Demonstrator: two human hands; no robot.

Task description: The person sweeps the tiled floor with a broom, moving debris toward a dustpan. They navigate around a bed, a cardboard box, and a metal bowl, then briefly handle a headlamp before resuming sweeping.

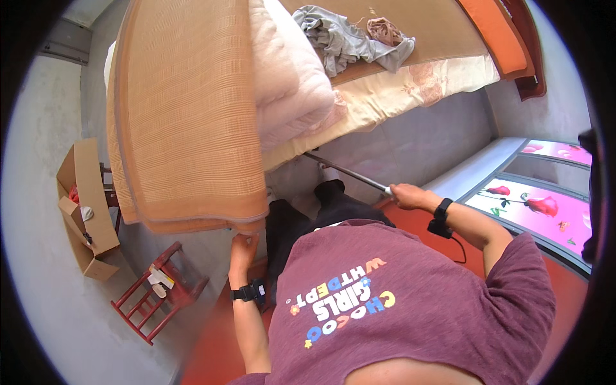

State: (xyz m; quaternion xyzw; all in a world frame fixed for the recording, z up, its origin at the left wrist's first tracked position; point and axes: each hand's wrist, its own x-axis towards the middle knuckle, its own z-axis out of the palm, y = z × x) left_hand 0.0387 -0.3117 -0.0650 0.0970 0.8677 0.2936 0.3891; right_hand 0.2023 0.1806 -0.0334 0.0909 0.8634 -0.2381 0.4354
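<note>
A tan woven sleeping mat [186, 115] hangs over the near left part of the bed, draped across a thick pale pink quilt [289, 83]. At the mat's lower corner, my left hand [244, 251] is closed on its edge. My right hand [409, 196] is wrapped round the light-coloured grip of a thin metal pole [353, 173]. The pole slants away to the left, toward the space below the bed; its far end is hidden there, so I cannot tell what tool it is.
Crumpled grey clothes [353, 42] lie on the bed near an orange headboard cushion [494, 32]. An open cardboard box [86, 205] and a red wooden chair [160, 289] with small items stand at left. A cabinet with flower panels [539, 199] stands at right.
</note>
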